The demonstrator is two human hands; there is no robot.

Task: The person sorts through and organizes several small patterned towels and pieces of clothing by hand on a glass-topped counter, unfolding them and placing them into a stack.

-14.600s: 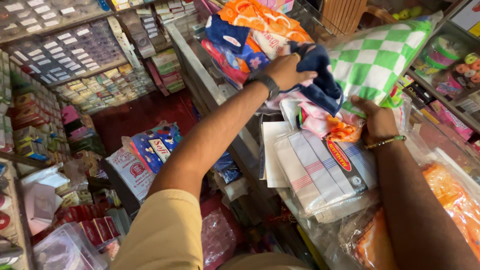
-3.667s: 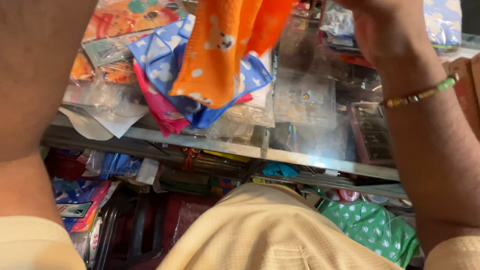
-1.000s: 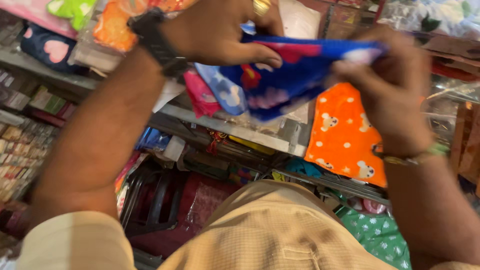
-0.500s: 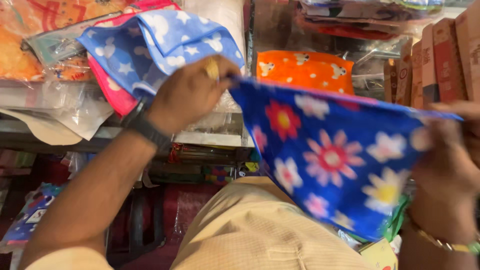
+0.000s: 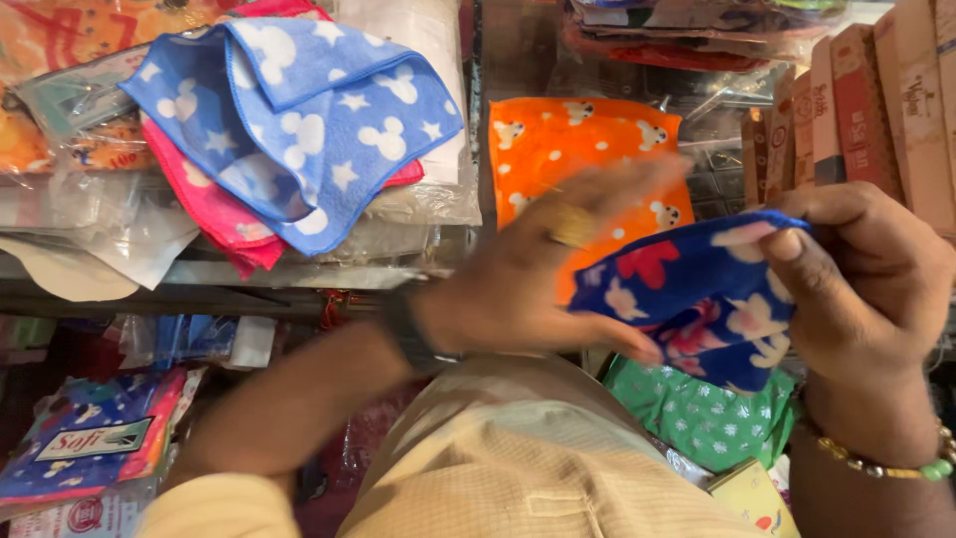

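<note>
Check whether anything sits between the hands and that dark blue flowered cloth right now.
Nothing visible does. The right hand pinches the dark blue flowered cloth at its upper right corner, and the blurred left hand touches its left edge. The orange cloth lies behind them on the counter.

Floral cloth soft, matt, fleecy; clear plastic wrappers glossy.
</note>
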